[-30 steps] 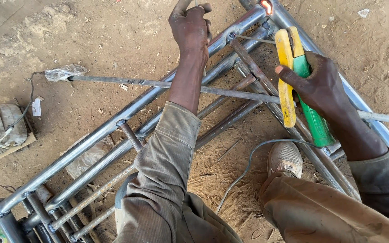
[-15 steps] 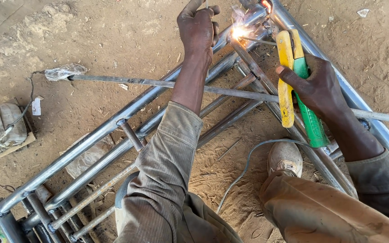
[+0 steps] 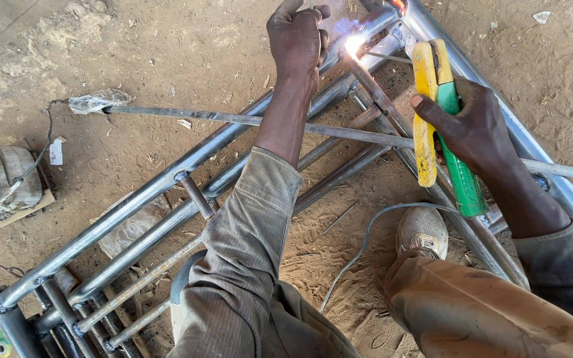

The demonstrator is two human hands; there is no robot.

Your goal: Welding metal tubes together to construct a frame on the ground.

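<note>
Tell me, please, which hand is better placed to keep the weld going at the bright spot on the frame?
The right hand, probably. It grips the yellow and green welding clamp, whose rod reaches to the spark. The left hand only rests on the frame tube beside the spark, holding no tool.

Left hand (image 3: 298,41) seemingly clenched, right hand (image 3: 475,126) gripping.

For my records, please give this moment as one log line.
right hand: grips electrode holder | left hand: on steel tube frame | arc: lit
</note>
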